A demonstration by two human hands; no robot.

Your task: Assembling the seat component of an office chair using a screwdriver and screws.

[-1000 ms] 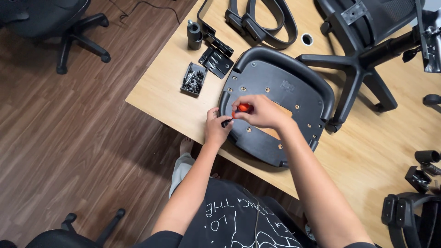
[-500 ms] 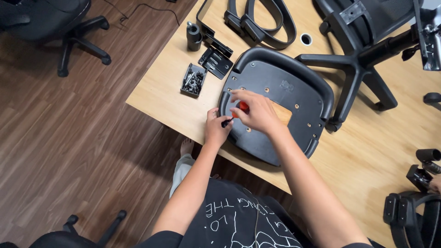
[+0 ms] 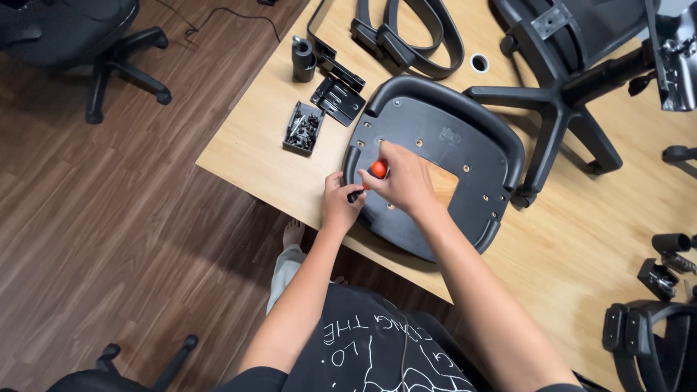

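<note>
The right hand [image 3: 403, 178] is clamped on a screwdriver [image 3: 377, 170] with an orange handle; the left hand [image 3: 340, 205] pinches its black tip. Both rest on a smooth black plastic seat base [image 3: 465, 145] lying on the wooden table [image 3: 247, 156]. Nearby, a small tray [image 3: 303, 128] holds dark screws.

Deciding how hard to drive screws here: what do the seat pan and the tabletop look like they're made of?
Seat pan: looks like moulded black plastic, matte with a dull sheen, a raised rim and formed screw holes. A light wood panel shows through its cut-out.
Table: pale wood-grain top, smooth; solid wood or laminate, cannot tell.
</note>
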